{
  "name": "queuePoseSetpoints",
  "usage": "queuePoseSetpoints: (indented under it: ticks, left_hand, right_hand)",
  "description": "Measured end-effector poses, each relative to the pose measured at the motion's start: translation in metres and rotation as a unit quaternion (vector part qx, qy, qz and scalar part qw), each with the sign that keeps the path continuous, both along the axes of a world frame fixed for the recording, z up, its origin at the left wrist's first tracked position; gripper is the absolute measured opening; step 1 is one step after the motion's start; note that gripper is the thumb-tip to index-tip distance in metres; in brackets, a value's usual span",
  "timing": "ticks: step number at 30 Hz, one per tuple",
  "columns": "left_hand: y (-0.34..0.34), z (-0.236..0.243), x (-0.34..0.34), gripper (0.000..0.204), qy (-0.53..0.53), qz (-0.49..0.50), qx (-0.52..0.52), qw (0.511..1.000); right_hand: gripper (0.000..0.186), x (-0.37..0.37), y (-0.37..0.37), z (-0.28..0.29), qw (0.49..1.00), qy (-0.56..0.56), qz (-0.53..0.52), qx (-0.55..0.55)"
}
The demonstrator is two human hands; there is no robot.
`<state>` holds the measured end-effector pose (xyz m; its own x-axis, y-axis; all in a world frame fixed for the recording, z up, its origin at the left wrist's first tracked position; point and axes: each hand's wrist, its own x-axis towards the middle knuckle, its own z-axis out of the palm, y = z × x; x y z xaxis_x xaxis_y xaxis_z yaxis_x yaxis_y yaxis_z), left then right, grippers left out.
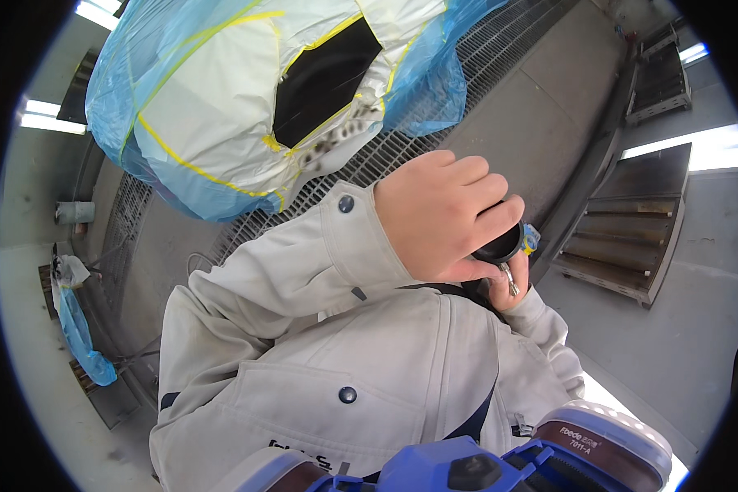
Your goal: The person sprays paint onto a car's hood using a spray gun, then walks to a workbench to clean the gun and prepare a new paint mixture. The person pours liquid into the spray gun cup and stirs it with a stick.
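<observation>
1. Broadly, from my distant seat, I see a pale work jacket point(369, 344) spread below and left of the grip, its sleeves leading to both hands.
2. Up and left of the grip is a bulky wrapped piece point(205, 107) in white and blue sheeting, with yellow tape along its seams and around a dark panel point(328, 82). Dark speckles mark the white just under that panel.
3. Floor grating point(508, 41) runs behind the grip, partly covered by the wrapped piece.
4. Well right of the grip, I have a slatted metal rack point(623, 221) against the wall.
5. Below the grip is a blue mask point(447, 466).
6. The left hand point(443, 217) curls its fingers over the black cup, thumb below, clasping it.
7. The right hand point(510, 293) is mostly hidden beneath; I cannot tell what it pinches.
8. The black cup point(502, 244) sits inside the left hand's grasp.
9. A silver fitting point(511, 280) is just below the cup, beside the right fingers.
</observation>
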<state>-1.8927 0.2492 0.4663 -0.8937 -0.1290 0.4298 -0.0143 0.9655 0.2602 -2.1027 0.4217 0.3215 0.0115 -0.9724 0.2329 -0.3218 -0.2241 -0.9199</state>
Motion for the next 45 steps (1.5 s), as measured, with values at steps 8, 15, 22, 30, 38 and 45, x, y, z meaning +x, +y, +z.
queuePoseSetpoints:
  ticks: [8,15,22,30,38,45]
  left_hand:
    - [0.012,0.001,-0.018,0.07,0.003,0.028,0.043,0.999]
    - [0.014,0.011,-0.03,0.068,-0.002,0.018,0.003,1.0]
    - [-0.008,0.022,-0.035,0.066,-0.048,-0.124,-0.086,0.987]
    - [0.002,0.038,-0.045,0.065,-0.071,-0.047,-0.027,0.996]
    - [-0.009,0.02,-0.045,0.065,-0.055,-0.074,-0.012,0.996]
    - [-0.008,0.022,-0.04,0.062,-0.035,-0.051,-0.023,0.998]
  right_hand:
    - [0.073,-0.016,-0.002,0.0,0.999,-0.035,0.004,-0.025]
    - [0.077,-0.027,-0.002,-0.007,0.999,-0.031,0.022,-0.008]
    - [0.067,-0.03,-0.004,-0.005,0.996,-0.052,0.067,0.022]
    - [0.06,-0.025,0.001,-0.004,0.999,-0.031,0.033,-0.029]
    - [0.054,-0.022,0.003,-0.017,0.998,-0.054,0.009,-0.009]
    - [0.051,-0.013,-0.001,-0.013,0.998,-0.027,-0.026,-0.04]
